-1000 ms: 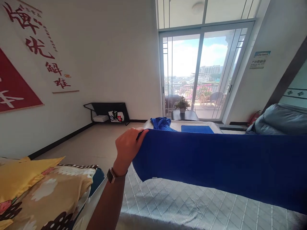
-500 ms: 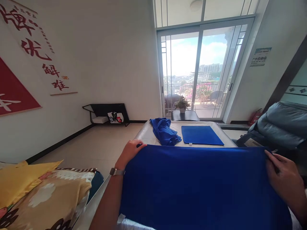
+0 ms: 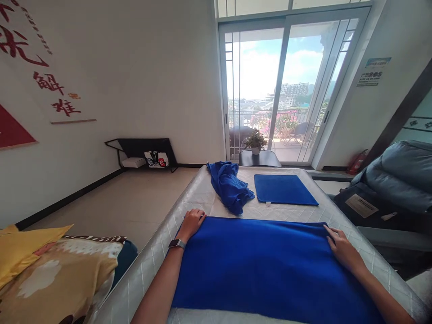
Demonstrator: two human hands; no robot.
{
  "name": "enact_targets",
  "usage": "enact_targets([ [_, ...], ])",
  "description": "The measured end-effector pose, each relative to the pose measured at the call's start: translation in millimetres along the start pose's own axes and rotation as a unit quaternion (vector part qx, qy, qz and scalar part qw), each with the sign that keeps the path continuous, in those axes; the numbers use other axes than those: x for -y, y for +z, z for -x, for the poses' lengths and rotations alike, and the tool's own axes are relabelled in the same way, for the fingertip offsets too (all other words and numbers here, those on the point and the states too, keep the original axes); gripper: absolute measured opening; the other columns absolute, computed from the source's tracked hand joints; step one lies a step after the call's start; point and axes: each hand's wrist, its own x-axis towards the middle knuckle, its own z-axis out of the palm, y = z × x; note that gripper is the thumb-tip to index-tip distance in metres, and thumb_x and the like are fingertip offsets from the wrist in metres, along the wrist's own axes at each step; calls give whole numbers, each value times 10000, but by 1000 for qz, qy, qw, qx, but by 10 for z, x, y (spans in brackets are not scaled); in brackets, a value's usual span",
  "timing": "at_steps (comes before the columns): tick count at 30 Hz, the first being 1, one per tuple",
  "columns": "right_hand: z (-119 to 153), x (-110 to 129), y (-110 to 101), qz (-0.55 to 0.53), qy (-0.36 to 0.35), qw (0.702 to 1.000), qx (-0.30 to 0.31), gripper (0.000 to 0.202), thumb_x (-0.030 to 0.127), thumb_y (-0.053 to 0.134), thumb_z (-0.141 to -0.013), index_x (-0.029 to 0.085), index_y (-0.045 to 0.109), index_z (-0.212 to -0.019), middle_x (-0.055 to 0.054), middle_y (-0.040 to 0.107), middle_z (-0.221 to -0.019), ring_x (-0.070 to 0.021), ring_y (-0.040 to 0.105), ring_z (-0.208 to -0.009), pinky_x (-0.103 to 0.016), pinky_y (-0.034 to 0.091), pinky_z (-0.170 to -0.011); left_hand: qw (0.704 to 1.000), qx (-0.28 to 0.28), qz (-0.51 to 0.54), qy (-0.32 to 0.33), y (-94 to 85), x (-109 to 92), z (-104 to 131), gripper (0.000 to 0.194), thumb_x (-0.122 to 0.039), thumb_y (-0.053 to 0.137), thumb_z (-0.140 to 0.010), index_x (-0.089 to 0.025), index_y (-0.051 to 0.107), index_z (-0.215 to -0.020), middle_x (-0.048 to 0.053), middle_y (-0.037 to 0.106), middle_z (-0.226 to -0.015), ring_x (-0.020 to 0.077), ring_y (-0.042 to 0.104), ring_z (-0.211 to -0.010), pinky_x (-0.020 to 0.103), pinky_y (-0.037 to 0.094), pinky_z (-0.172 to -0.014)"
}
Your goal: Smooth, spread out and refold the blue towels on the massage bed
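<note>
The big blue cloth [image 3: 249,270] lies on the pale pad [image 3: 158,252], right in front of the person. I think the job in hand is laying it flat. It looks mostly smooth, with soft waves on the right. A next move would call for a light touch, so the cloth doesn't bunch up.

The left hand [image 3: 193,222] rests on the far left corner, its fingers close together. The right hand [image 3: 342,245] touches the far right corner with its fingertips, and its thumb is tucked in near them. The far edge runs almost straight between the hands. From here I can't tell if either hand is pinching the cloth.

Just past that edge, there's a crumpled blue cloth [image 3: 229,184] on the left. On the right is a small flat blue cloth [image 3: 283,189] with a white tag [image 3: 268,204]. Farther off, a potted plant [image 3: 255,146] sits on a dark chair [image 3: 266,159] by the big glass door [image 3: 285,67].
</note>
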Motion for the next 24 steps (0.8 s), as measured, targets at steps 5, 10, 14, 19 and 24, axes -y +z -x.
enact_targets([
  [5, 82, 143, -197, 99, -21, 994, -44, 552, 365, 237, -981, 154, 546, -1386, -151, 579, -1329, -289, 664, -1000, -451, 551, -864, 1000, -6, 1, 18, -211, -15, 6, 300, -308, 412, -1003, -206, 664, -1131, 101, 640, -1189, 261, 576, -1109, 405, 429, -973],
  [10, 816, 242, -297, 89, -115, 987, -67, 534, 468, 310, -968, 194, 631, -1295, -114, 623, -1302, -299, 638, -1070, -483, 545, -917, 996, 35, 31, 72, -540, -216, 614, 362, -430, 404, -1016, -256, 640, -1228, 63, 616, -1283, 243, 581, -1172, 407, 467, -1001],
  [14, 1634, 128, -185, 47, -112, 992, -40, 530, 540, 346, -955, 243, 653, -1269, -79, 611, -1348, -284, 626, -1150, -483, 554, -950, 998, 48, 31, 36, -422, -366, 1522, 475, -537, 396, -1001, -341, 499, -1421, 18, 506, -1471, 240, 477, -1338, 442, 397, -1114],
  [19, 2070, -89, -45, 27, -83, 996, -22, 579, 499, 331, -957, 189, 557, -1390, -96, 531, -1446, -298, 530, -1299, -498, 524, -1010, 997, 67, -18, -46, -84, -403, 2233, 578, -552, 319, -1009, -332, 280, -1542, 20, 319, -1592, 283, 280, -1466, 561, 273, -1163],
  [24, 2031, -194, -50, -2, -77, 997, 14, 570, 490, 347, -922, 209, 609, -1342, -89, 542, -1429, -322, 517, -1302, -546, 506, -1023, 986, 138, -19, -93, -166, -446, 2229, 642, -618, 287, -986, -331, 200, -1553, -1, 186, -1621, 275, 172, -1495, 558, 185, -1191],
])
